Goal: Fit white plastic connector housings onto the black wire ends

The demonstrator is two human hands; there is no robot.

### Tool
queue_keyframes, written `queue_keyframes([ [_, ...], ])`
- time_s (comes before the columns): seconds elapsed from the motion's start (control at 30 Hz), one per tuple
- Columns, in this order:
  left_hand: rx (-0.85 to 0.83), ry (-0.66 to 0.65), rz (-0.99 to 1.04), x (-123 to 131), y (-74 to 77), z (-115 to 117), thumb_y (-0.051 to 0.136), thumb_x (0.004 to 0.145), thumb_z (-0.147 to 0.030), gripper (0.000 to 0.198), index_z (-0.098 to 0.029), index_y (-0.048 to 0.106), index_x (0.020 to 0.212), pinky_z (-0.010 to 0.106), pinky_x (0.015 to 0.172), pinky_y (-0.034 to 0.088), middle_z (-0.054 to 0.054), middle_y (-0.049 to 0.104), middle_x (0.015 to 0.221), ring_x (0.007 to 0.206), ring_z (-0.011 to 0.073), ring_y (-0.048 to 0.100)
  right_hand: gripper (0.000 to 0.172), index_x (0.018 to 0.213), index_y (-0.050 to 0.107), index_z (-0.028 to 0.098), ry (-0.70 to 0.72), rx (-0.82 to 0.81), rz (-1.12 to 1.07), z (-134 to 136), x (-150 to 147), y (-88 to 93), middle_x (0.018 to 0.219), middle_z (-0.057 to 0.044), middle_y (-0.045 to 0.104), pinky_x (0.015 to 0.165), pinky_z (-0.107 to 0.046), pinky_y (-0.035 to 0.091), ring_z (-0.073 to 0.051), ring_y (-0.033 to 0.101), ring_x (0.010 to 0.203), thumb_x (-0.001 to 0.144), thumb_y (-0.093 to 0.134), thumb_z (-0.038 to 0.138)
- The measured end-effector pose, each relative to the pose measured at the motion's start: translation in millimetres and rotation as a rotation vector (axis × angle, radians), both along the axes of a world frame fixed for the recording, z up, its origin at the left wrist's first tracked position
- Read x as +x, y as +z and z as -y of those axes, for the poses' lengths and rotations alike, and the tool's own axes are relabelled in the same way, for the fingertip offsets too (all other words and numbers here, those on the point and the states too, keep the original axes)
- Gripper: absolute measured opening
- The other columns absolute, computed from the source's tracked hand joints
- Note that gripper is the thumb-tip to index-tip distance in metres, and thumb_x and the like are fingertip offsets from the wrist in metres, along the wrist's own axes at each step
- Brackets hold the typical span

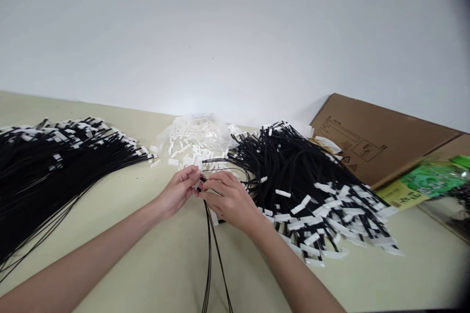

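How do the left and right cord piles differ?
The left pile lies straight and fanned; the right pile loops in a heap. The left pile's white tags sit at one end; the right pile's show at both ends. Both are black cords with white tags.

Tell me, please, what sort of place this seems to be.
Likely a hand-assembly workbench: heaps of black cords with white tags, a bag of loose white tags, and a cardboard box.

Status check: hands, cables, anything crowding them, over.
Left hand and right hand both pinching black cables at their ends. Left pile, right pile, white tags close by; nothing over hands.
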State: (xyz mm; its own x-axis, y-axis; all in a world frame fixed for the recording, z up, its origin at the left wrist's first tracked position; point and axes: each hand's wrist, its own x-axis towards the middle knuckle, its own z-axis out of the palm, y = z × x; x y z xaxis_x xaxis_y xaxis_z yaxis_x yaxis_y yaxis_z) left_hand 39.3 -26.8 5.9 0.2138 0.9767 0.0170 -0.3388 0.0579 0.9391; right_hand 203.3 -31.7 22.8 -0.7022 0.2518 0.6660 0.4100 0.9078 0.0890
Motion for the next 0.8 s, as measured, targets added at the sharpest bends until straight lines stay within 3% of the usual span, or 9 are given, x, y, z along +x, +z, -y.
queue_keyframes([
  [0.17,-0.007,-0.013,-0.004,0.2,-0.5,0.0,0.059,0.077,-0.032,0.02,-0.015,0.052,0.068,0.016,0.046,0.036,-0.003,0.052,0.06,0.052,0.0068,0.046,0.012,0.085,0.06,0.017,-0.004,-0.034,-0.02,-0.9,-0.2,-3.6,0.086,-0.003,0.063,0.082,-0.031,0.042,-0.017,0.05,0.097,0.084,0.049,0.013],
  [0.27,-0.008,-0.019,-0.001,0.5,0.2,0.3,0.058,0.077,-0.032,0.02,-0.015,0.053,0.069,0.016,0.046,0.037,-0.002,0.052,0.061,0.053,0.0068,0.046,0.015,0.087,0.061,0.017,0.028,-0.145,-0.098,-1.0,-0.8,-3.7,0.086,-0.004,0.064,0.082,-0.032,0.044,-0.017,0.052,0.097,0.084,0.048,0.011],
  [0.33,-0.007,-0.008,0.003,0.8,1.3,0.5,0.06,0.076,-0.032,0.019,-0.015,0.053,0.069,0.017,0.047,0.037,-0.003,0.052,0.062,0.054,0.0069,0.046,0.017,0.09,0.06,0.018,0.086,-0.284,-0.215,-0.1,-1.6,-1.3,0.088,-0.005,0.065,0.084,-0.031,0.045,-0.016,0.053,0.097,0.085,0.045,0.011],
  [0.43,-0.017,0.021,0.011,0.8,2.3,0.3,0.062,0.074,-0.031,0.018,-0.015,0.054,0.07,0.017,0.046,0.037,-0.003,0.051,0.063,0.055,0.0071,0.046,0.018,0.089,0.06,0.017,0.143,-0.619,-0.484,2.6,-2.1,7.2,0.091,-0.006,0.065,0.084,-0.03,0.047,-0.014,0.058,0.092,0.087,0.042,0.016],
  [0.57,-0.04,0.078,0.016,0.7,0.3,-0.4,0.065,0.072,-0.029,0.018,-0.016,0.053,0.073,0.017,0.047,0.037,-0.001,0.052,0.066,0.061,0.0089,0.05,0.015,0.079,0.056,0.018,0.212,-1.02,-1.042,4.2,2.9,22.3,0.071,0.0,0.06,0.069,-0.028,0.05,-0.011,0.059,0.068,0.085,0.049,0.03],
  [0.63,-0.034,0.096,0.009,0.6,-1.1,-0.8,0.064,0.072,-0.03,0.018,-0.016,0.054,0.073,0.016,0.047,0.036,-0.001,0.053,0.068,0.063,0.0092,0.05,0.015,0.079,0.056,0.018,0.18,-1.058,-1.33,2.4,8.2,28.1,0.062,0.004,0.051,0.055,-0.02,0.045,-0.007,0.052,0.056,0.08,0.055,0.033],
  [0.7,-0.027,0.109,-0.007,0.5,-1.9,-1.1,0.063,0.072,-0.031,0.018,-0.016,0.054,0.072,0.016,0.047,0.036,0.0,0.053,0.068,0.063,0.009,0.05,0.017,0.083,0.058,0.018,0.062,-1.0,-1.541,-1.3,14.2,31.1,0.062,0.006,0.046,0.044,-0.016,0.033,-0.004,0.042,0.05,0.075,0.06,0.034],
  [0.8,-0.023,0.152,-0.026,0.1,-2.3,-1.9,0.064,0.072,-0.032,0.02,-0.015,0.054,0.072,0.016,0.047,0.035,0.0,0.054,0.067,0.063,0.0092,0.049,0.026,0.096,0.06,0.02,-0.138,-0.848,-1.653,-7.7,22.1,30.4,0.07,0.004,0.048,0.041,-0.017,0.023,-0.002,0.032,0.047,0.074,0.06,0.033],
])
